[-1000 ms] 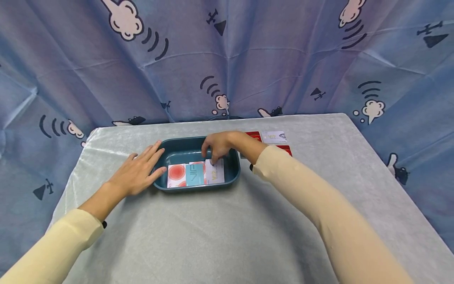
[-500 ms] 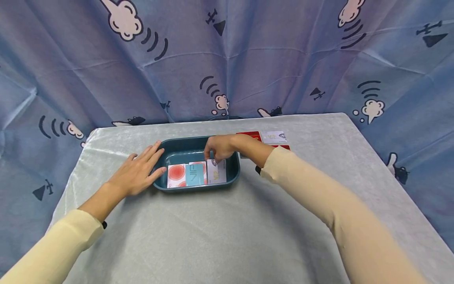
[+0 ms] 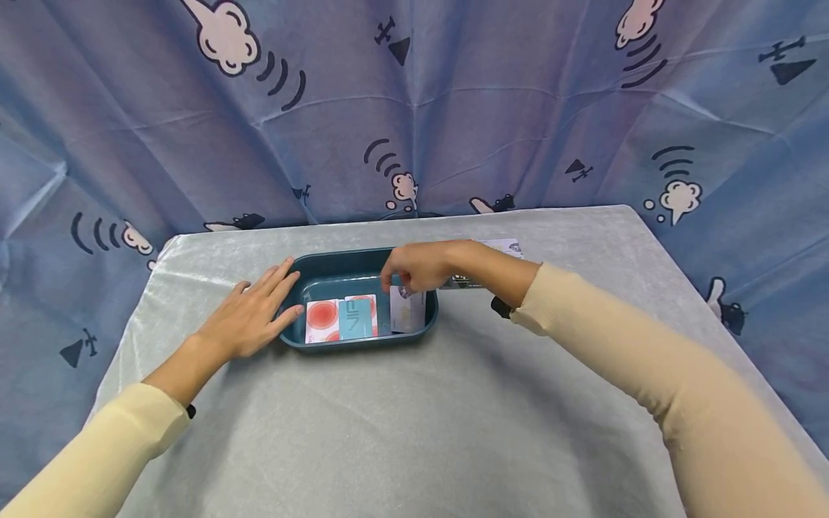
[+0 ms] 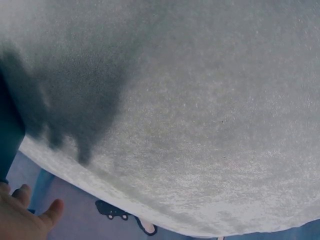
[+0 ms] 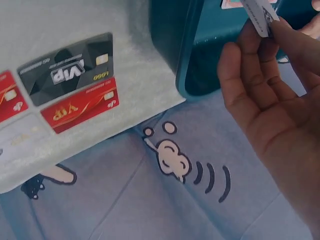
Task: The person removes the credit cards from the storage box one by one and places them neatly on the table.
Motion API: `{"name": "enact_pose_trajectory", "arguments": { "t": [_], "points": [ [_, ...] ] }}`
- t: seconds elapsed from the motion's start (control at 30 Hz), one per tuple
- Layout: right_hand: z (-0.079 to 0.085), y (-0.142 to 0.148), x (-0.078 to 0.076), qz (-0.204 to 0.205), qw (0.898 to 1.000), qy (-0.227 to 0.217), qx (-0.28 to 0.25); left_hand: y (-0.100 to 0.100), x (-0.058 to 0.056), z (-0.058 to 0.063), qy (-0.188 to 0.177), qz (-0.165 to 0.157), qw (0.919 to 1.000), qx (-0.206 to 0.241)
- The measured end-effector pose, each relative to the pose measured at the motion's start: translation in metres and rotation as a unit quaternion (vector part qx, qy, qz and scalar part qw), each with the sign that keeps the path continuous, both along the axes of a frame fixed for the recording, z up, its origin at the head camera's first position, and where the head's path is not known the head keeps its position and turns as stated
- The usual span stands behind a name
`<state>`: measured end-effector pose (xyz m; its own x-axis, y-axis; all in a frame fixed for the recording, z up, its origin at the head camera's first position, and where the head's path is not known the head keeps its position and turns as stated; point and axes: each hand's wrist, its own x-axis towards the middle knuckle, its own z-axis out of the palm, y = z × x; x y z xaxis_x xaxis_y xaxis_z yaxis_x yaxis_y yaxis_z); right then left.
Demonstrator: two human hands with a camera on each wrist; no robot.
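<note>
My right hand [image 3: 424,266] is over the right end of a dark teal plastic tray [image 3: 337,288], pinching a white VIP card [image 3: 406,316] between thumb and fingers. In the right wrist view the pinched card [image 5: 256,16] is tilted above the tray. Straight fingers of my left hand [image 3: 249,316] rest on the tray's left rim. At the tray's front lie a white card with a red circle [image 3: 322,318] and a light-blue VIP card [image 3: 354,321], which overlaps another red-patterned card. Only fingertips of the left hand [image 4: 30,215] show in the left wrist view.
Right of the tray, a black VIP card [image 5: 67,70], a red VIP card [image 5: 82,106], another red card [image 5: 10,97] and a white card [image 5: 25,137] lie on the pale tablecloth [image 3: 363,424]. A blue patterned curtain [image 3: 518,144] hangs behind the table.
The right hand has moved right, lifting the white VIP card away from the light-blue card and tilting it up. My left hand stays on the rim.
</note>
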<state>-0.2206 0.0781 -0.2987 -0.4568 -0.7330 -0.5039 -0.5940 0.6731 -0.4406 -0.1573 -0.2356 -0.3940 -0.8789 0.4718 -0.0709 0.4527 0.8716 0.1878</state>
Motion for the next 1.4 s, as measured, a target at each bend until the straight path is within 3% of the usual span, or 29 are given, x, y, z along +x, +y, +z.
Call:
{"name": "enact_pose_trajectory", "arguments": {
  "t": [0.33,0.67,1.03,1.4],
  "points": [
    [0.017,0.026,0.0,-0.015,0.999,0.028,-0.038,0.001,0.0,-0.004,0.006,0.003,1.0,0.005],
    [0.016,0.054,-0.006,-0.066,0.995,0.028,-0.072,0.0,0.0,-0.002,-0.01,0.004,0.9999,-0.003],
    [0.001,0.092,-0.009,-0.139,0.986,0.002,-0.089,-0.001,0.0,-0.002,-0.007,0.004,1.0,-0.001],
    [-0.024,0.13,-0.013,-0.183,0.976,-0.005,-0.115,0.0,0.0,-0.002,-0.001,0.001,1.0,0.002]
  ]
}}
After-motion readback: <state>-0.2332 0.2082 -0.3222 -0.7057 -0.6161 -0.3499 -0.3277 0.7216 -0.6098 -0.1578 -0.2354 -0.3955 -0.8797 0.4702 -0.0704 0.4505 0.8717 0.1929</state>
